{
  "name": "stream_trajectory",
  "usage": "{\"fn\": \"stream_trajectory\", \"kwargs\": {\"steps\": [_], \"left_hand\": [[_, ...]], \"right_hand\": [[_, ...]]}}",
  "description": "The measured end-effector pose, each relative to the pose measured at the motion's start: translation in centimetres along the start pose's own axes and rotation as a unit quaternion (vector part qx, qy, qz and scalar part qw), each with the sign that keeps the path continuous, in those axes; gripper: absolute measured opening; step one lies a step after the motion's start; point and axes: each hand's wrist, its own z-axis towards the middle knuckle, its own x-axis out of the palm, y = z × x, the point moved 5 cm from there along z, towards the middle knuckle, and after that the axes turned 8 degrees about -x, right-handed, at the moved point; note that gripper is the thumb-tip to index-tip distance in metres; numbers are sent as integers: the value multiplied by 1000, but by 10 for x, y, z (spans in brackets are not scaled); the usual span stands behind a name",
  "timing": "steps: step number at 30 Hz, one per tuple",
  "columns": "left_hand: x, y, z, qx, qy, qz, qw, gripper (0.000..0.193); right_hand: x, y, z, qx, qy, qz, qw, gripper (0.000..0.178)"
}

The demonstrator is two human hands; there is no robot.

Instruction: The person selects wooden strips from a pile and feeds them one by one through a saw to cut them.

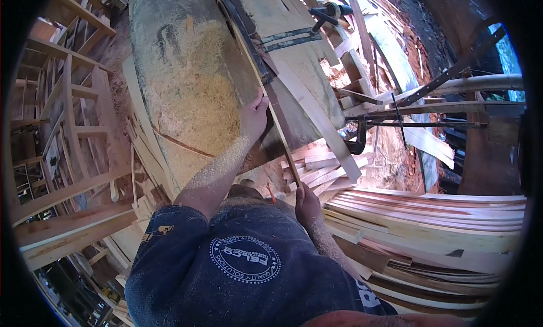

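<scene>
A long thin wooden strip (280,132) runs along a dark metal guide bar (244,39) on the dusty work table (223,72). My left hand (254,116) pinches the strip near the guide's near end, its forearm coated in sawdust. Closer to my body, my right hand (307,205) is wrapped round the strip's near end, past the table's edge. To the right of the strip, a wider pale board (317,120) lies slanted across the table and juts over its near edge. The strip's far end passes out of view at the top.
A sawdust heap (192,95) covers the table's left half. A black clamp (357,136) grips its right side. Stacked boards (424,219) lie at my right, with short offcuts (325,166) below the table. Wooden frames (70,106) stand at the left.
</scene>
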Motion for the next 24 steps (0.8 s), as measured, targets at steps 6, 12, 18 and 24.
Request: {"fn": "stream_trajectory", "kwargs": {"steps": [6,12,18,24], "left_hand": [[-4,16,34,15,-10,2,1000,46],[-10,2,53,19,-21,-14,1000,41],[-14,10,83,34,-53,20,998,41],[-11,5,107,7,-28,-17,999,42]], "right_hand": [[4,12,20,-47,-8,1,999,42],[9,15,42,-76,-7,42,996,41],[11,27,62,-64,11,7,998,47],[5,43,81,-63,4,25,998,41]]}}
